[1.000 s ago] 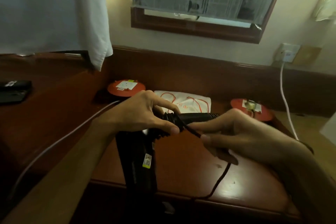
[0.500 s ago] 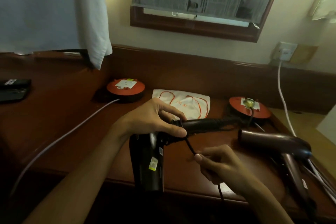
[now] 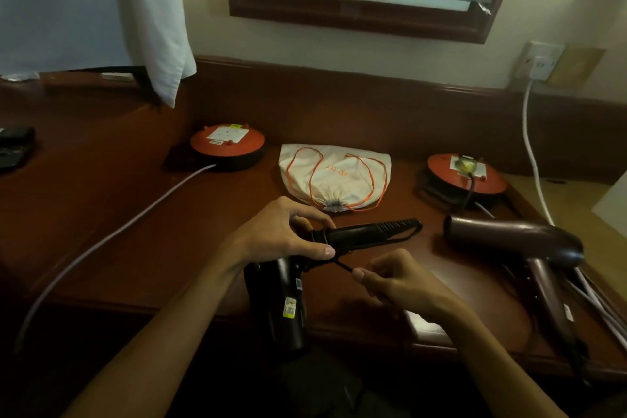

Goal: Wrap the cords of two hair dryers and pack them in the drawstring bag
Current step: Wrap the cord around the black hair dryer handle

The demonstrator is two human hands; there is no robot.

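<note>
Gripping black hair dryer [image 3: 342, 237] handle, left hand [image 3: 281, 234] steadies; right hand [image 3: 390, 278] pinches cord [image 3: 342, 266] just beside it; slack could unravel the wrap.

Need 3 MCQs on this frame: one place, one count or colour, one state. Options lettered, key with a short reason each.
1. Where does the cream cloth drawstring bag lie?
A. between the two round orange cord reels
B. on the floor
C. under the mirror frame, hanging

2. What colour is the bag's drawstring?
A. blue
B. orange
C. black

3. What is the right hand doing?
A. lying flat on the desk
B. pinching the thin black cord
C. holding the bag

Key: 1 A, the bag sits on the wooden desk with a reel on each side. 2 B, orange loops lie across the cloth. 3 B, its fingers pinch the cord beside the black hair dryer gripped by the left hand.
</note>
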